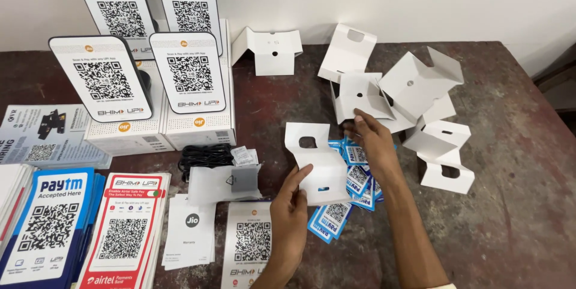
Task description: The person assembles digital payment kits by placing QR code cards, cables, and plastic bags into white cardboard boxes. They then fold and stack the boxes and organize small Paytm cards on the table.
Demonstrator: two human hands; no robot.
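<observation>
The left hand point(292, 202) pinched the folded white insert point(316, 163); the right hand point(373, 139) — fingers loose at 1 o'clock — touched another insert point(359, 94); the one-handed pinch risked creasing.

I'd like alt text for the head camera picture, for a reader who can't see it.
A left hand holds a folded white card insert while the right hand touches another white insert, above a pile of blue code stickers. Four code stands sit on white boxes at the left of a worn dark table.

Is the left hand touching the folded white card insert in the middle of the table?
Touching. The head view shows the left hand with its fingers on the lower edge of the folded white card insert.
</observation>
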